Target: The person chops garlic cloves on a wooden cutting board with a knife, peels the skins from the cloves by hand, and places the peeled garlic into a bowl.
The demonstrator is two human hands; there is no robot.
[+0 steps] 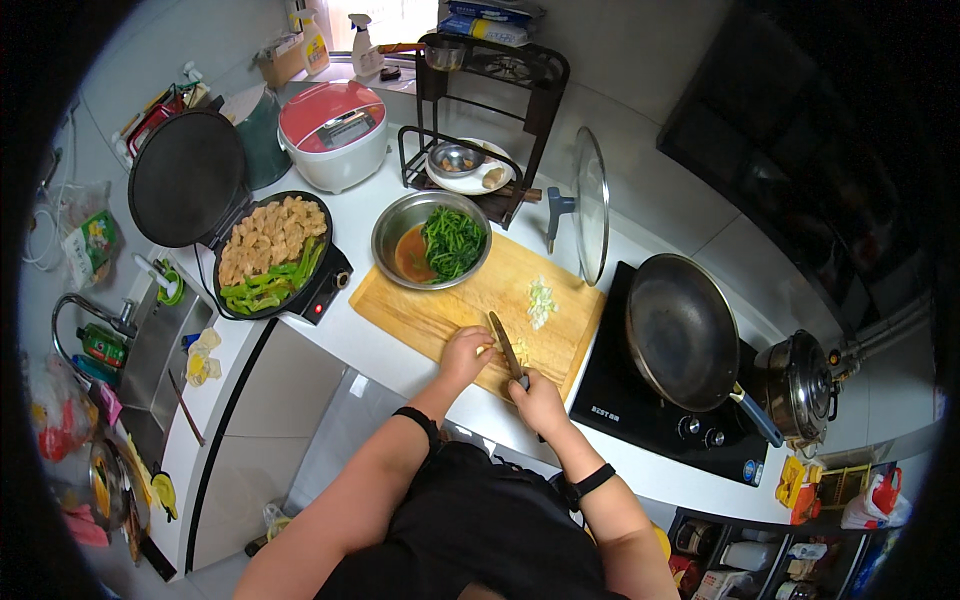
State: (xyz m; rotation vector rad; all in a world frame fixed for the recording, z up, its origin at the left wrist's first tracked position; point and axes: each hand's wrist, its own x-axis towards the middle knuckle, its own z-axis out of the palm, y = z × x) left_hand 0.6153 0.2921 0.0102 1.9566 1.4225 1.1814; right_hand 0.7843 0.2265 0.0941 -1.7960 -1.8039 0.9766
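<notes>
My right hand grips the dark handle of a kitchen knife, its blade pointing away from me over the wooden cutting board. To the blade's left, my left hand pinches a small pale yellow piece of food, mostly covered by the fingers. Thin pale yellow slices lie to the right of the blade. Farther up the board is a pile of chopped white and light green pieces, possibly scallion. A steel bowl at the board's far left holds cooked leafy greens beside a brownish liquid.
On the left, an open electric griddle holds pale meat pieces and green peppers. Behind stand a rice cooker and black rack. A glass lid stands upright. Rightward, a wok sits on the black cooktop.
</notes>
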